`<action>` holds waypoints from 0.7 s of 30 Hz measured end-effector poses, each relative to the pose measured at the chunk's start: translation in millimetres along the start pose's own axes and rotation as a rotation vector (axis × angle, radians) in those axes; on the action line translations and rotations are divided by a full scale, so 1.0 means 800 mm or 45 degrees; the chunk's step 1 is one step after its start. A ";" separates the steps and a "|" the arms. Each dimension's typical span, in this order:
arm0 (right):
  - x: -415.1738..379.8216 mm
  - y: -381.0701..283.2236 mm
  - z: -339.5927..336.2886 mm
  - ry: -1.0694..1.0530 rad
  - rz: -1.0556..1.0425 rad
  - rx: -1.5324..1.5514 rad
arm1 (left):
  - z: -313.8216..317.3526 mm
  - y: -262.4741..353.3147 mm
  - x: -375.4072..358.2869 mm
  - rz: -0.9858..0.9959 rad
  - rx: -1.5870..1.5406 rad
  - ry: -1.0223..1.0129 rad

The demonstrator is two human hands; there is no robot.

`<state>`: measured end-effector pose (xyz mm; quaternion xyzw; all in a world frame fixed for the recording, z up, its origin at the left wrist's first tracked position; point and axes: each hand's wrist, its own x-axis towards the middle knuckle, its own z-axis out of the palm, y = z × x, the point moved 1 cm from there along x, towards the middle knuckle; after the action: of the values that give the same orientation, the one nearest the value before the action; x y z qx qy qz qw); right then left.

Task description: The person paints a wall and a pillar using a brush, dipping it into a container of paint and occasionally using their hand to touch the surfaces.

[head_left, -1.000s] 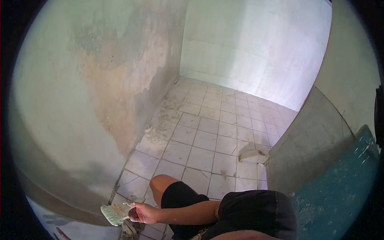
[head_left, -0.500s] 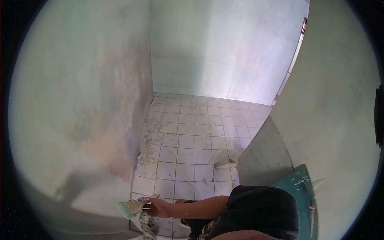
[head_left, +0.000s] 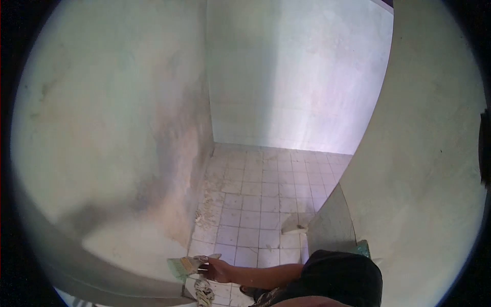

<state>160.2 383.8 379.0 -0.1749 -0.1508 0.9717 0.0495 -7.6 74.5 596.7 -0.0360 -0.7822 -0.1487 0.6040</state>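
My right hand (head_left: 217, 271) reaches in from the right at the bottom of the head view, its fingers closed round a wide paintbrush (head_left: 180, 267). The pale green bristles point left, toward the lower part of the left wall (head_left: 138, 250). A tan band shows between bristles and handle, and the handle end sticks out to the right above my fingers. Just below the hand is a crumpled, whitish stained thing (head_left: 204, 292), in part cut off by the frame. My left hand is out of view.
Flaking debris (head_left: 208, 212) lies on the white tiled floor (head_left: 245, 220) along the left wall, which has brownish patches. A pale block (head_left: 294, 223) stands by the low grey partition (head_left: 332, 217) on the right. A green thing (head_left: 363, 249) shows behind my dark sleeve.
The view has tilted up, so the floor and far wall sit lower and less of the green thing shows. The brush and my right hand appear slightly farther right, grip unchanged.
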 end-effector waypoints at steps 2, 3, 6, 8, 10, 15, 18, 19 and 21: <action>-0.004 0.010 0.006 0.107 -0.037 0.075 | 0.007 -0.005 0.005 -0.028 -0.370 -0.126; -0.010 0.012 0.004 -0.014 -0.088 0.085 | 0.015 -0.010 -0.003 0.058 -0.222 -0.107; 0.005 0.030 -0.030 0.006 -0.014 0.124 | 0.006 -0.027 -0.025 -0.003 -0.271 -0.213; -0.010 0.026 -0.013 -0.039 -0.018 0.113 | -0.004 -0.037 -0.040 -0.083 -0.314 -0.379; -0.015 0.026 0.016 0.190 -0.110 0.037 | -0.009 -0.057 -0.072 -0.168 -0.294 -0.515; -0.003 0.033 0.013 0.294 -0.046 0.128 | -0.050 -0.049 -0.123 -0.390 -0.415 -0.824; 0.002 0.025 0.007 0.268 -0.013 0.058 | -0.075 -0.059 -0.153 -0.439 -0.502 -0.873; 0.008 0.023 -0.001 0.238 0.024 0.124 | -0.075 -0.076 -0.177 -0.538 -0.622 -0.894; 0.017 0.022 -0.016 0.019 0.115 0.172 | -0.123 -0.066 -0.174 -0.723 -0.711 -0.871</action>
<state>151.5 372.5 358.0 -0.1851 -0.0767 0.9795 0.0185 108.9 14.2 475.7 -0.0285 -0.8442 -0.4892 0.2172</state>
